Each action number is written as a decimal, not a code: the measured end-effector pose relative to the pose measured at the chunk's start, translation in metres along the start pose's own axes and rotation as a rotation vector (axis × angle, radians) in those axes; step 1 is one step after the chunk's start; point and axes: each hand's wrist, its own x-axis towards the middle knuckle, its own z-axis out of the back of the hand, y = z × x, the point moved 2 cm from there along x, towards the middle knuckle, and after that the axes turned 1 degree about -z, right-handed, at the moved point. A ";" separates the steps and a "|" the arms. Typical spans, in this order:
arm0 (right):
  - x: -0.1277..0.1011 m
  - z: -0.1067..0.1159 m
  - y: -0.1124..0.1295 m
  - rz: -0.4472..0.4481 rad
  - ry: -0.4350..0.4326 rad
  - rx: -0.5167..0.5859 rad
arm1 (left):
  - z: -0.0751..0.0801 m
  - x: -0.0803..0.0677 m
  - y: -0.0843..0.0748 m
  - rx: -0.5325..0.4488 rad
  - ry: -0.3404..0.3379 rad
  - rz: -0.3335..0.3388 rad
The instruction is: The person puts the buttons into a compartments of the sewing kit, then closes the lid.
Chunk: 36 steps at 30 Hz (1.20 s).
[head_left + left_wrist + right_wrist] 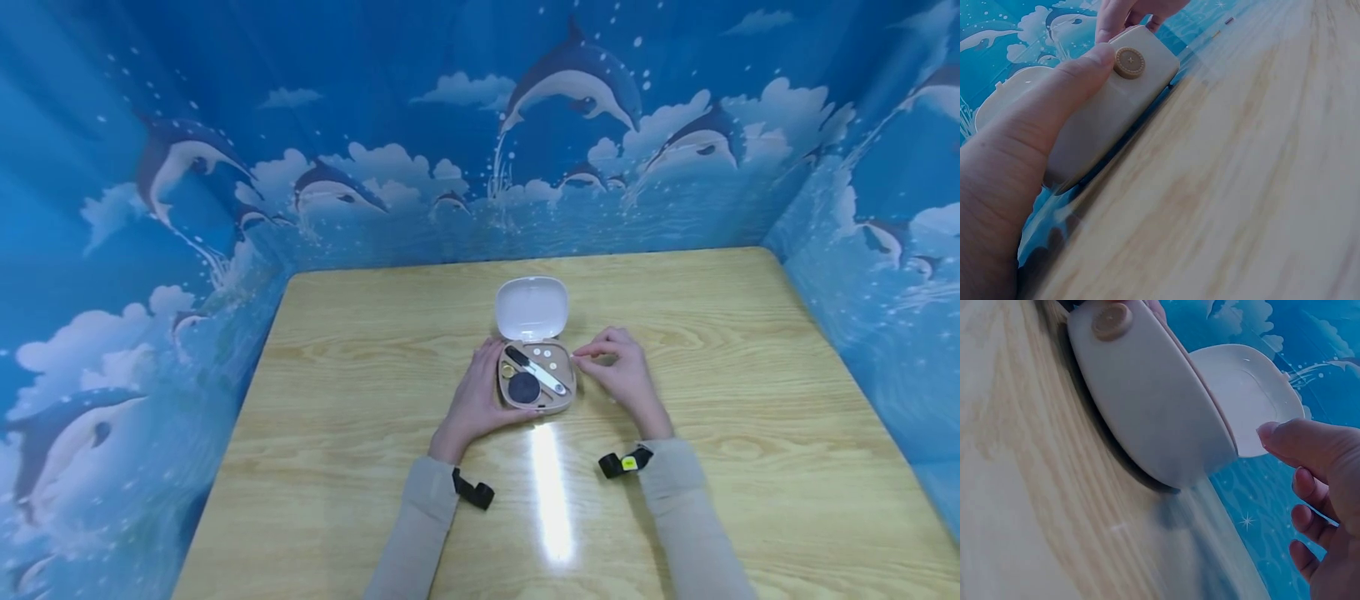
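Observation:
A small beige sewing box (556, 406) with its white lid (532, 308) raised sits on the table. Inside lie a white tool with a black end (543, 373), a dark round disc (523, 387), a small gold piece (507, 371) and several small white discs (547, 353). My left hand (480, 393) grips the box, fingers along its left side and thumb on the front, beside the round button-like catch (1129, 62). By the right edge is my right hand (619, 367), thumb and forefinger brought together at the tips. Whether something tiny is between them cannot be made out.
The box stands on a light wood-grain table (360, 400) with a bright reflection in front of it. A blue curtain (420, 225) printed with dolphins surrounds the back and sides. Black straps with small cameras (474, 492) are on both wrists.

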 end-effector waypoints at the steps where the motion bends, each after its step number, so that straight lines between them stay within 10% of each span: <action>1: 0.000 -0.002 0.001 -0.001 0.006 0.000 | 0.000 0.000 0.000 0.000 -0.002 -0.004; 36: -0.001 -0.015 0.015 0.002 0.164 -0.223 | 0.001 -0.001 -0.001 -0.003 0.008 0.010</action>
